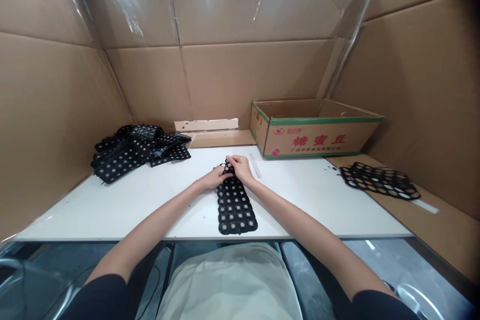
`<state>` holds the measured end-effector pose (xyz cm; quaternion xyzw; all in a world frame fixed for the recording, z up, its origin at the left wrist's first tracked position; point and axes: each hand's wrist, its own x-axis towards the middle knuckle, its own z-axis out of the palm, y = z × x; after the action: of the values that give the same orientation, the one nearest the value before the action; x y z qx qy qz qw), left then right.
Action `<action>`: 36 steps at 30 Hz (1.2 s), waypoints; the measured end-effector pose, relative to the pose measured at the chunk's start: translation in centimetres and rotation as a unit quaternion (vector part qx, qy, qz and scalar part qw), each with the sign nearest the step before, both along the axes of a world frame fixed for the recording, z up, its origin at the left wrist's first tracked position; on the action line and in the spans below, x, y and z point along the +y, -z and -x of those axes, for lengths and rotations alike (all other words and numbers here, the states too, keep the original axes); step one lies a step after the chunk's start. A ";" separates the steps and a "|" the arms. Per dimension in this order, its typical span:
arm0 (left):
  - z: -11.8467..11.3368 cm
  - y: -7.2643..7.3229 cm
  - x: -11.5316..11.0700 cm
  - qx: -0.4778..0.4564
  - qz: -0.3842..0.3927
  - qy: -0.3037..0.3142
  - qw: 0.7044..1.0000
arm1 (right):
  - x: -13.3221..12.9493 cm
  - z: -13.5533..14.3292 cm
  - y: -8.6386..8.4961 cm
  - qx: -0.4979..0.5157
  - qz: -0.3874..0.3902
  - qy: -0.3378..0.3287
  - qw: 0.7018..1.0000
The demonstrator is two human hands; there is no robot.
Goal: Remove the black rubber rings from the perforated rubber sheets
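Note:
A black sheet with rows of pale round spots [236, 207] lies lengthwise on the white table, its near end close to the front edge. My left hand [214, 178] is closed on the left side of its far end. My right hand [242, 168] pinches at the far tip, where small black loops show between the fingers. Whether those loops are part of the sheet or a separate strip, I cannot tell. Just right of my right hand lies a slim white pen-like tool [255, 165].
At the left is a heap of similar black spotted sheets [127, 152]. An open cardboard box [318, 135] with green edges stands at the back right. Black ring-patterned netting [380, 181] lies on cardboard at the right. Tall cardboard walls [225, 75] enclose the table [142, 210].

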<state>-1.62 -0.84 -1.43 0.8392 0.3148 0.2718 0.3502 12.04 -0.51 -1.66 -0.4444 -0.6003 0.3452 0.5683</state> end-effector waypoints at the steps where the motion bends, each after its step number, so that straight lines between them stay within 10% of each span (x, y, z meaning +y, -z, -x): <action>1: 0.0 -0.1 -0.1 0.016 -0.014 0.002 1.000 | 0.0 0.0 0.0 0.027 0.018 0.015 0.999; 23: 0.5 0.6 0.7 -0.185 0.214 -0.086 0.955 | -0.4 -1.7 -1.1 -0.206 -0.156 -0.037 0.965; 28: 0.5 1.0 1.1 -0.181 0.198 -0.077 0.960 | -0.5 -1.5 -0.9 -0.228 -0.208 0.027 0.951; 36: 0.5 1.1 1.2 -0.146 0.129 -0.033 0.980 | 0.2 -1.5 0.2 -0.308 -0.182 -0.051 0.933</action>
<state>-2.09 0.38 -2.52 0.7273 0.3199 0.3601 0.4889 13.49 -0.33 -1.81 -0.3869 -0.8200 0.1052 0.4085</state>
